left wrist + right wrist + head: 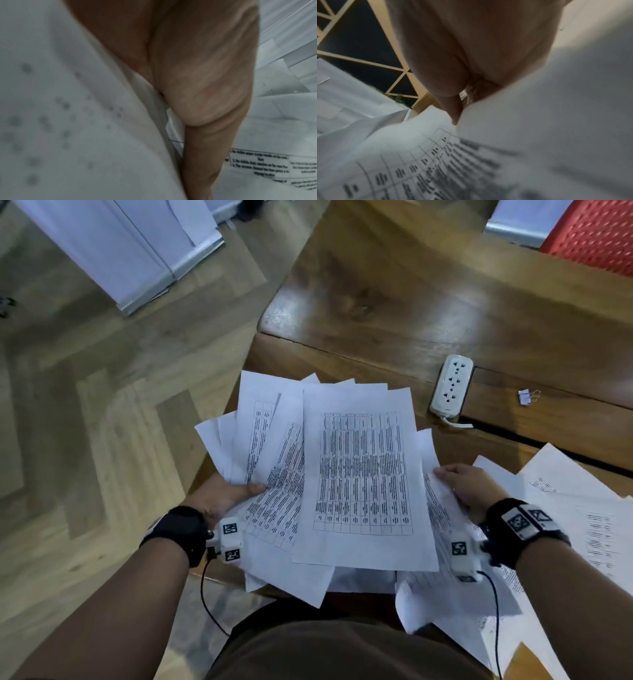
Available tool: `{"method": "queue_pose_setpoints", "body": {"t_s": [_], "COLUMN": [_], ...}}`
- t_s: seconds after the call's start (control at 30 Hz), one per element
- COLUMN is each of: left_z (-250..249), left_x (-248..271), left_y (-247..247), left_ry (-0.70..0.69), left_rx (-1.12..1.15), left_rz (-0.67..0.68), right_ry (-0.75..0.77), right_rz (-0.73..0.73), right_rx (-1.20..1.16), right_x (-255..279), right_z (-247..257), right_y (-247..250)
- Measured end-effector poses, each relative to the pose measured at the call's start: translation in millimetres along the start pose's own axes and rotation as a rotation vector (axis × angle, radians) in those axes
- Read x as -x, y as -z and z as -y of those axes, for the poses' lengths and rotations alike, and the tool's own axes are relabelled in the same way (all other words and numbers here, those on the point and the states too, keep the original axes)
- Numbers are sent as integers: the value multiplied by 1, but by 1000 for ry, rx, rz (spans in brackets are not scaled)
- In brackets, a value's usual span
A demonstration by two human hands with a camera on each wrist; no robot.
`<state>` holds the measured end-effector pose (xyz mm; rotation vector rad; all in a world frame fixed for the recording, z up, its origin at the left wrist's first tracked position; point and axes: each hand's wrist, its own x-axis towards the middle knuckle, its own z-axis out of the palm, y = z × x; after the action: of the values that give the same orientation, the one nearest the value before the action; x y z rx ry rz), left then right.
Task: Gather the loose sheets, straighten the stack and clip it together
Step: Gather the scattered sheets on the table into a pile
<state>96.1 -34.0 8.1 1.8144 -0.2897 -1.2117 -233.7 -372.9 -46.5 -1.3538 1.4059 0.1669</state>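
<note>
A fanned, uneven bundle of printed sheets [363, 474] with tables on them is held above the wooden table's near corner. My left hand [233, 491] grips the bundle's left side, thumb on top and fingers hidden underneath. My right hand [469, 484] holds the right side, thumb on top of a sheet. In the left wrist view my palm [197, 81] presses against paper [68, 121]. The right wrist view shows my hand [471, 54] over a blurred printed sheet [436, 169]. A small binder clip [525, 397] lies on the table at the right.
More loose sheets [582, 508] lie on the table [411, 302] under and right of my right hand. A white power strip [451, 385] sits beyond the bundle. A red chair [592, 234] stands at the far right. Wood floor [102, 440] lies to the left.
</note>
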Motion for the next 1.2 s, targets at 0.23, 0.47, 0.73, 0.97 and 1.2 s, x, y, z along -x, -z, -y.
{"method": "queue_pose_setpoints", "body": {"t_s": [0.23, 0.47, 0.73, 0.97, 1.2], "left_z": [-7, -19, -29, -36, -69], "left_x": [-1, 4, -6, -6, 5], "left_y": [-4, -11, -31, -62, -66], "left_ry": [107, 74, 91, 195, 149], "left_rx": [-1, -6, 35, 179, 266], "left_rz": [2, 120, 167, 201, 224], "right_ry": [-26, -172, -135, 26, 232], "right_rz": [-329, -109, 351, 428, 369], "right_rx": [41, -747, -995, -726, -671], "right_x": [-1, 0, 56, 86, 114], "right_z": [-3, -25, 24, 41, 44], "right_y": [45, 66, 13, -12, 22]}}
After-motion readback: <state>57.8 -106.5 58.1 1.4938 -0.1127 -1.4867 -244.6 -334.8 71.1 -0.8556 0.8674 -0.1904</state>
